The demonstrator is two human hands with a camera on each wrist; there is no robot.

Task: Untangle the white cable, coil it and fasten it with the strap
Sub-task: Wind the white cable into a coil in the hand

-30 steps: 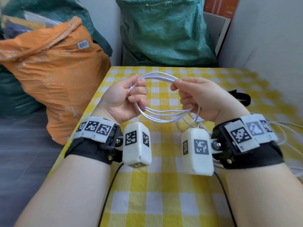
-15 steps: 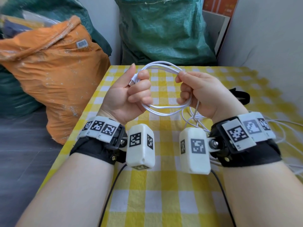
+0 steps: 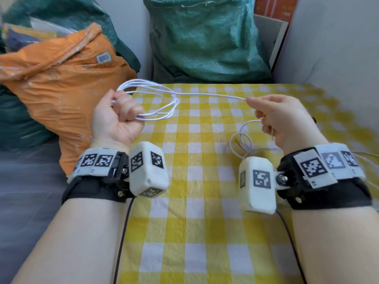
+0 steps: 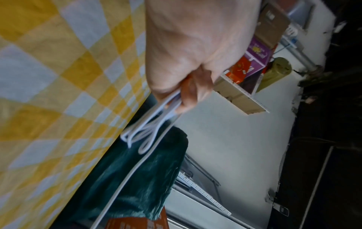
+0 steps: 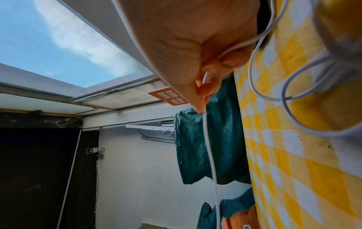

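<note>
My left hand [image 3: 121,115] grips a bundle of several loops of the white cable [image 3: 155,99] above the table's left edge. In the left wrist view the loops [image 4: 149,128] stick out past the curled fingers. One strand [image 3: 211,94] runs taut from the coil to my right hand [image 3: 272,115], which pinches it between thumb and forefinger; the right wrist view shows that strand [image 5: 209,147] leaving the fingertips. More slack cable [image 3: 244,144] lies looped on the cloth under the right hand. A black bit at the right hand's far side [image 3: 313,119] may be the strap, mostly hidden.
The table carries a yellow and white checked cloth [image 3: 194,181]. An orange sack [image 3: 61,78] leans against the table's left edge, a green sack [image 3: 205,37] stands behind the far edge, and a pale wall [image 3: 338,58] borders the right side.
The hands have moved apart. The left hand carried the coil to the left, and the right hand slid rightward along the cable, drawing one strand straight between them.
</note>
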